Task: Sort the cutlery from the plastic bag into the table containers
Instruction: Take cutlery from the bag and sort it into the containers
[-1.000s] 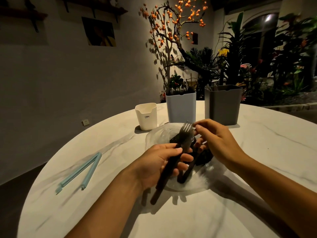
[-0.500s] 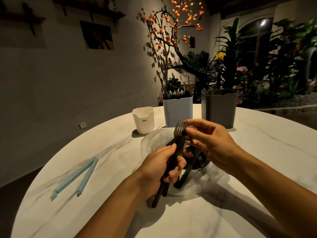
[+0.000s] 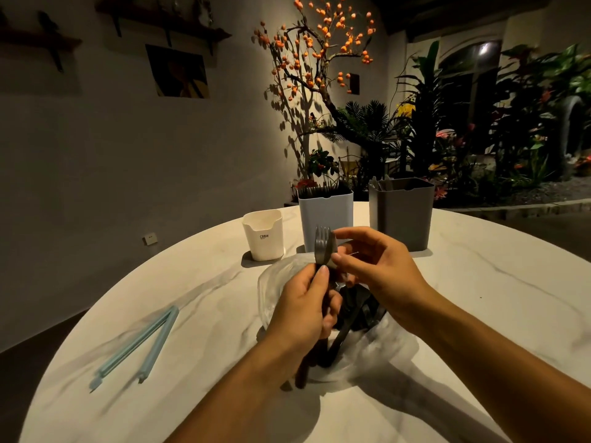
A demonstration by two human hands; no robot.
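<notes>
Frame centre: left hand (image 3: pixel 303 311) grips the fork (image 3: pixel 321 247) by its handle, long axis upright, tines up. Right hand (image 3: pixel 377 266) fingers (image 3: pixel 339 258) pinch its head; blue-grey container (image 3: pixel 325 225) lies directly behind, above the plastic bag (image 3: pixel 377 353).

Glossy marble-look table (image 3: pixel 479 298); clear crinkled plastic bag (image 3: pixel 383 353).

The left hand (image 3: pixel 307 310) grips dark forks (image 3: pixel 322 247) upright by their handles, tines up, while the right hand (image 3: pixel 375 271) pinches them just below the tines. Under both hands lies the clear plastic bag (image 3: pixel 377 350), dark cutlery (image 3: pixel 355 311) inside. At twelve o'clock on the marble desk (image 3: pixel 479 298) stand a cream container (image 3: pixel 263 235), a white one (image 3: pixel 326 219) and a grey one (image 3: pixel 401 214); blue clip sticks (image 3: pixel 140 343) lie at nine o'clock
</notes>
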